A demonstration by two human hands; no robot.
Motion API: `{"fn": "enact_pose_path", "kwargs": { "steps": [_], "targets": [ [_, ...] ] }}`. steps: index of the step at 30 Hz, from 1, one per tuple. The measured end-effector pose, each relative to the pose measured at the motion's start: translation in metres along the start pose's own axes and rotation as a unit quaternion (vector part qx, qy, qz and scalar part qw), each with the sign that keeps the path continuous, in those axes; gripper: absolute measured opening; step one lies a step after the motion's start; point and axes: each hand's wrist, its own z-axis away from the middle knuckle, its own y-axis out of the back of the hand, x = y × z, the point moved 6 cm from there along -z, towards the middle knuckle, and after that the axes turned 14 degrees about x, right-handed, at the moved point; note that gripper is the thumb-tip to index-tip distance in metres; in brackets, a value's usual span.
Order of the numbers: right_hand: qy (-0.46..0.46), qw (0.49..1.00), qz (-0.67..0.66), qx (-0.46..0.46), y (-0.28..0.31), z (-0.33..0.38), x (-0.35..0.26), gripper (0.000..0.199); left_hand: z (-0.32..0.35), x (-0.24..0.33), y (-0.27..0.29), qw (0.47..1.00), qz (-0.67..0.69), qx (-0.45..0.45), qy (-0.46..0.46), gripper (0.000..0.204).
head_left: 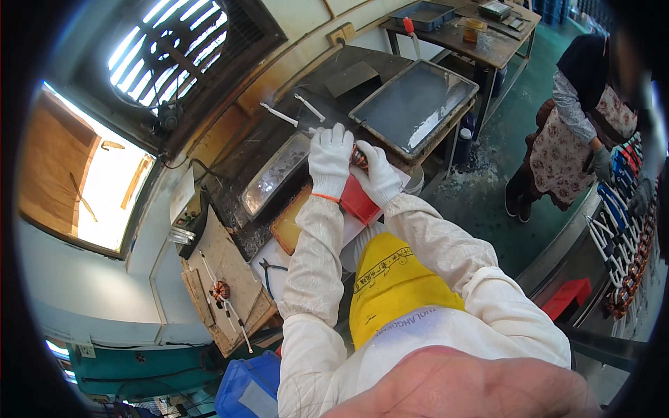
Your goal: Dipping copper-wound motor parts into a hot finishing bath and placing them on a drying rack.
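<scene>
- Workshop floor painted green, grimy workbench (279, 132) against a yellowed wall, and a louvred vent fan (171, 45) glowing up at the top left.
- Head view: both arms come up in white sleeves, with a yellow apron (390, 279) between them.
- Left hand (329, 159), in a white glove, has its fingers curled shut around one side of a small copper-coloured coil (358, 157).
- Right hand (380, 174), also gloved in white, pinches the same coil from the other side, fingers closed on it.
- That coil sits squeezed between the two gloves, held just above a red bin (357, 202) and mostly hidden by the fingers.
- Just left of the hands lies a long metal trough (275, 174) with a shiny grey surface.
- Up right of the hands, a large shallow grey tray (414, 104) rests on a frame.
- Two white-handled tools (289, 111) lie on the dark bench behind.
- Down left, a second copper coil (221, 290) with long white leads rests on a wooden board (223, 258).
- Far right, another person in a floral apron (557, 160) stands by a rack of coils (627, 258).
</scene>
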Motion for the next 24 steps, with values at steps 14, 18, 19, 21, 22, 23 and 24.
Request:
{"fn": "enact_pose_path", "kwargs": {
  "steps": [14,18,19,21,22,23,24],
  "targets": [
    [0.053,0.998,0.024,0.028,-0.006,0.013,0.002,0.065,0.016,0.001,0.017,0.997,-0.058,-0.031,-0.037,0.054],
    [0.044,0.998,0.035,0.026,-0.007,0.008,0.003,0.064,0.009,0.001,0.018,0.996,-0.085,-0.013,-0.027,0.060],
    [0.044,0.998,0.034,0.027,-0.007,0.007,0.001,0.064,0.010,-0.001,0.017,0.996,-0.084,-0.014,-0.028,0.060],
    [0.044,0.998,0.037,0.019,-0.007,0.006,-0.001,0.062,0.012,-0.004,0.015,0.996,-0.086,-0.021,-0.025,0.059],
    [0.045,0.998,0.035,0.018,-0.007,0.004,-0.004,0.062,0.017,-0.009,0.010,0.995,-0.084,-0.044,-0.029,0.055],
    [0.023,0.999,0.046,-0.006,-0.009,0.004,-0.005,0.062,0.022,-0.013,0.007,0.995,-0.086,-0.044,-0.029,0.055],
    [0.000,0.998,0.057,-0.031,-0.012,0.004,-0.006,0.061,0.028,-0.017,0.003,0.996,-0.067,-0.060,-0.021,0.053]
  ]
}}
